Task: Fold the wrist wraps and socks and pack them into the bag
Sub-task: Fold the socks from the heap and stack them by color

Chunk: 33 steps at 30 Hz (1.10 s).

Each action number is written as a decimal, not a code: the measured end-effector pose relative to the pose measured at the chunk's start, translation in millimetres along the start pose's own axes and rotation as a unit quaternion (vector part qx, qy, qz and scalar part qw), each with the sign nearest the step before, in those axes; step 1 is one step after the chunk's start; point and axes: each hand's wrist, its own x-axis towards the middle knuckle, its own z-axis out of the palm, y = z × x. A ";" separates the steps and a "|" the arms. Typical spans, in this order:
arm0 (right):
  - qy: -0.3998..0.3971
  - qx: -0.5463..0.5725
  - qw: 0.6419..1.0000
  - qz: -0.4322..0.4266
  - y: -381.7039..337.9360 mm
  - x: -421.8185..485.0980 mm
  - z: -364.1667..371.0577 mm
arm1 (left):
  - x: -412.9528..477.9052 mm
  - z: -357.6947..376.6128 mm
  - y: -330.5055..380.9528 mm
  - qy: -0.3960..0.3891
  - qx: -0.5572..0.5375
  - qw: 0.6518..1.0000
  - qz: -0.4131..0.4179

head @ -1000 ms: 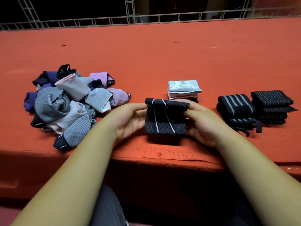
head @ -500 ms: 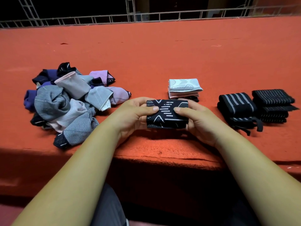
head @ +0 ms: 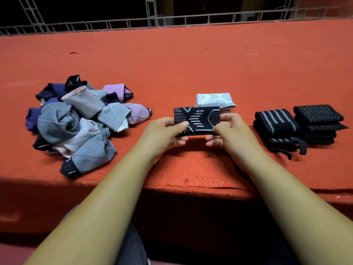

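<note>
A folded black sock with white stripe patterns (head: pixel 197 119) is held just above the red surface, my left hand (head: pixel 164 132) pinching its left end and my right hand (head: pixel 227 129) its right end. Right behind it sits a small stack of folded socks (head: pixel 214 99), white patterned one on top. A loose pile of unfolded grey, pink and purple socks (head: pixel 80 121) lies to the left. Two stacks of folded black wrist wraps (head: pixel 277 127) (head: pixel 318 123) rest on the right. No bag is in view.
The red carpeted ledge (head: pixel 191 64) stretches far back to a metal railing (head: pixel 152 22). Its front edge (head: pixel 191 188) drops off just below my wrists, above my lap.
The black sock went from hanging open with a diamond pattern showing to a compact fold, striped face up. Both hands lifted it slightly and moved it back toward the folded stack.
</note>
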 end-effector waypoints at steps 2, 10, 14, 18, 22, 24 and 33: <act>0.033 -0.004 0.999 -0.012 0.3 1.3 0.9 | 3.4 3.5 -1.2 0.010 -0.011 1.000 0.008; 0.091 -0.075 0.990 -0.074 0.9 6.7 -1.5 | 15.1 20.7 -3.3 0.064 -0.020 0.997 0.043; 0.122 -0.104 0.985 -0.066 0.6 13.6 -5.5 | 25.1 25.8 -1.9 0.108 0.006 0.990 0.085; 0.148 -0.117 0.979 -0.074 -2.3 21.6 -9.7 | 37.8 32.0 -0.3 0.117 0.037 0.985 0.118; 0.154 -0.112 0.979 -0.066 -3.6 31.6 -13.5 | 50.3 41.9 1.3 0.116 0.047 0.983 0.134; 0.148 -0.093 0.983 -0.056 -6.2 37.5 -16.0 | 56.8 46.3 1.0 0.118 0.056 0.981 0.142; 0.102 -0.153 0.977 -0.111 -12.0 61.1 -21.2 | 91.8 53.8 9.7 0.113 0.154 0.954 0.230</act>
